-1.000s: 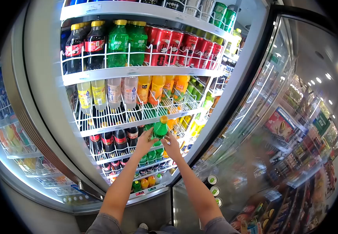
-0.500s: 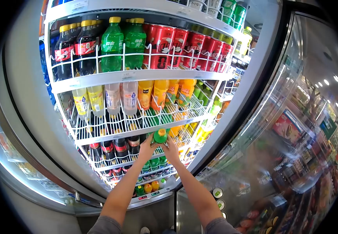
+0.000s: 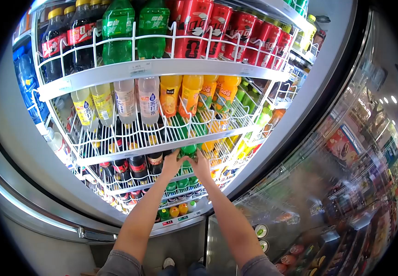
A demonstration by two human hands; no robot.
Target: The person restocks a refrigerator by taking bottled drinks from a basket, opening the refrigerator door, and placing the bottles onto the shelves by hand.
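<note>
Both my hands reach into the lit fridge, at a lower shelf just under a white shelf edge [image 3: 162, 149]. Between them is a green bottle [image 3: 189, 150], its top hidden by the shelf edge above. My left hand [image 3: 173, 164] grips the bottle's left side and my right hand [image 3: 200, 165] its right side, with the fingertips nearly meeting in front. Dark cola bottles [image 3: 138, 167] stand left of my left hand. Orange bottles [image 3: 215, 158] are to the right of my right hand.
Above my hands are a shelf of juice bottles [image 3: 191, 94] and a shelf with red cans [image 3: 196, 27] behind white wire rails. An open glass door [image 3: 300, 184] stands at the right, with can tops [image 3: 261, 230] near its lower edge.
Both hands have carried the green bottle inward to the lower shelf; its yellow cap has gone out of sight beneath the shelf edge. The view has moved closer to the fridge.
</note>
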